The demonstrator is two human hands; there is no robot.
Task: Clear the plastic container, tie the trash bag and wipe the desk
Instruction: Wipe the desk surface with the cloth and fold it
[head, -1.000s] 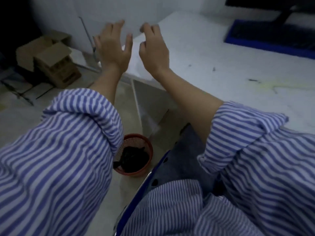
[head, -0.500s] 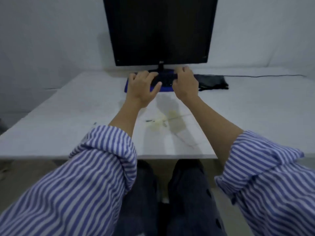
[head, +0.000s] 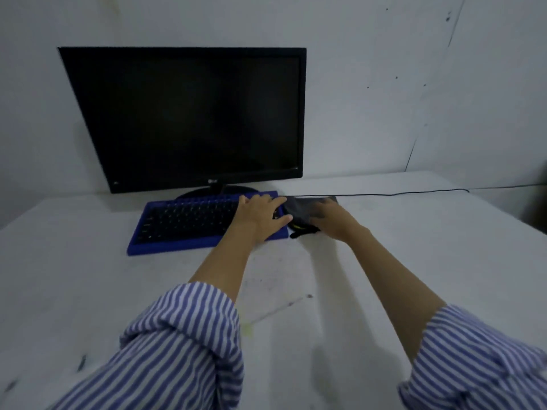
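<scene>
Dark cloth (head: 310, 208) lay mid-frame, right of keyboard (head: 204, 221) on desk (head: 414, 247); right hand (head: 331, 218) spread flat on it, nearer. Left hand (head: 260, 216) open, on keyboard's right end.

A: One view only, and it's riding on the person's head, looking forward and a little down across the desk (head: 414, 247).

B: It's facing the back wall (head: 414, 84) square on, with the monitor (head: 189, 113) filling the upper left.

A: Both striped sleeves (head: 165, 350) are crowding the bottom edge, so the lens is sitting close above the forearms.

B: The left hand (head: 260, 216) and right hand (head: 328, 217) are reaching out to mid-frame, near the keyboard (head: 183, 223). The wide angle is bending the desk edges. No second view is sharing the scene.
</scene>
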